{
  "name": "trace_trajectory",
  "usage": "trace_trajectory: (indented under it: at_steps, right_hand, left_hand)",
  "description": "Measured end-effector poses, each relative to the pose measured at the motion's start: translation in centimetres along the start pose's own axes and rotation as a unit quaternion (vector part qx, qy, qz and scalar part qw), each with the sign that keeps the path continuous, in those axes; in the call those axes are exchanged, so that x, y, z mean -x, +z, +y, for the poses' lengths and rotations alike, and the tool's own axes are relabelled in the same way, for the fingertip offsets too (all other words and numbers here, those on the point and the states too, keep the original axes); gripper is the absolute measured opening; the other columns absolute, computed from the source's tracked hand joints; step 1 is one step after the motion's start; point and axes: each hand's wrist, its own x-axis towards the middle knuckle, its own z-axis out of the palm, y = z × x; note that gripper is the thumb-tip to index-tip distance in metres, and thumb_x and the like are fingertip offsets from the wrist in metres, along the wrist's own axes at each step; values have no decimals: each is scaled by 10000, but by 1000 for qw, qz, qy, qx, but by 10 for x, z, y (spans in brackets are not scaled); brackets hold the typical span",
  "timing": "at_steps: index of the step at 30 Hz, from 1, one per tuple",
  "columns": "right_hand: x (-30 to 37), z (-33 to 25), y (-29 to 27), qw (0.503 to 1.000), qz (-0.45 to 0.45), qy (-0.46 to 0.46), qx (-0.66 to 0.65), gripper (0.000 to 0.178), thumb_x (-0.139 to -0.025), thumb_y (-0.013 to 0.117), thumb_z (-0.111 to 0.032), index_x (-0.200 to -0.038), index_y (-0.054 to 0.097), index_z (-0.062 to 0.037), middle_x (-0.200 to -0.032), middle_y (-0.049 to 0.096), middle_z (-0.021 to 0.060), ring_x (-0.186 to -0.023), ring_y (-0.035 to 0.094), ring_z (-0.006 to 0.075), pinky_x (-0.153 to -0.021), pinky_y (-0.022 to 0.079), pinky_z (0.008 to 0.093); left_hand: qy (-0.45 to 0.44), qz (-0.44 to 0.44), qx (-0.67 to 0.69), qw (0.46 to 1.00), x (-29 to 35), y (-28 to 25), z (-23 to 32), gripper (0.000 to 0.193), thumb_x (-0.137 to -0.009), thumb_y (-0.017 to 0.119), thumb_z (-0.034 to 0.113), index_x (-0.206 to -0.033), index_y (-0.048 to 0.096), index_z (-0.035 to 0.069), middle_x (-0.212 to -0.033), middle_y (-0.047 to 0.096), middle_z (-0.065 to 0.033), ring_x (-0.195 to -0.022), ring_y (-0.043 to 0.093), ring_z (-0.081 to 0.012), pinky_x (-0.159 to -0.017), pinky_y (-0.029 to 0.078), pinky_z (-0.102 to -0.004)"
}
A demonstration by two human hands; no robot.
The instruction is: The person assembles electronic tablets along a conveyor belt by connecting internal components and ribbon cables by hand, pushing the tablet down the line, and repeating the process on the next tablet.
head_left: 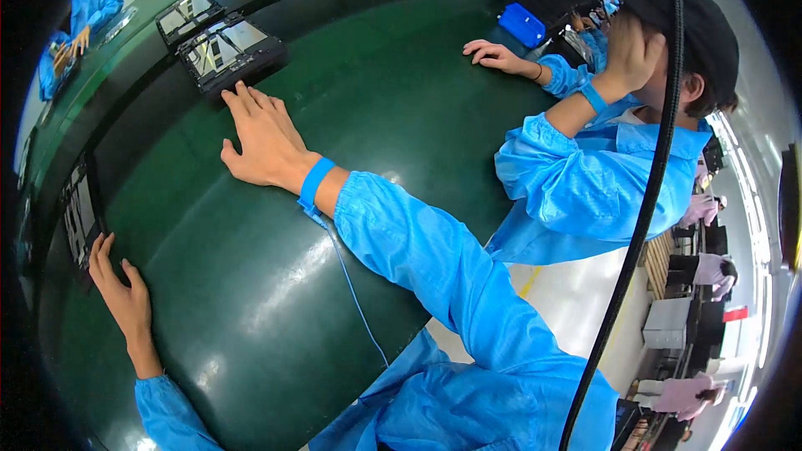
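My right hand is stretched out flat above the green table, fingers extended and holding nothing. Its fingertips are at the near edge of a black, tray-like piece with silver-grey panels and dark strips; I cannot tell whether they touch it. A similar black piece lies just beyond that one. At the left, my left hand has its fingers spread, with the fingertips at the near end of another black piece with pale panels. A blue wrist strap with a thin cord sits on my right wrist.
The green table curves across the view. A co-worker in a blue smock and black cap sits at the right, one hand on the table. A blue box stands beyond that hand. A black cable hangs in front.
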Motion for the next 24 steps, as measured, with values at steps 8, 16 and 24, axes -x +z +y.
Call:
trace_trajectory:
  at_steps: [8,16,24]
  right_hand:
    - [-22,0,1,993,82,-55,-67,649,-869,720,-89,-1486,550,21,-1650,402,437,-1528,421,594,-1260,392,617]
    - [-29,-1,2,986,128,-91,-58,660,-836,737,-45,-1471,558,-52,-1773,121,401,-1377,544,616,-1137,518,579]
    - [-32,-3,2,993,71,-18,-96,771,-834,744,-70,-1560,489,-34,-1796,37,419,-1445,504,613,-1160,513,567]
  left_hand:
    - [-5,-3,5,1000,3,1,3,485,-1024,580,-14,-1502,629,51,-1643,532,-190,-1562,464,-394,-1317,351,-499]
    - [-10,-8,12,1000,3,2,8,476,-1008,579,-30,-1476,637,38,-1625,535,-201,-1536,480,-412,-1295,369,-506]
    - [-13,-3,27,1000,-1,-1,10,456,-999,581,-35,-1447,638,27,-1593,542,-215,-1509,488,-430,-1272,383,-518]
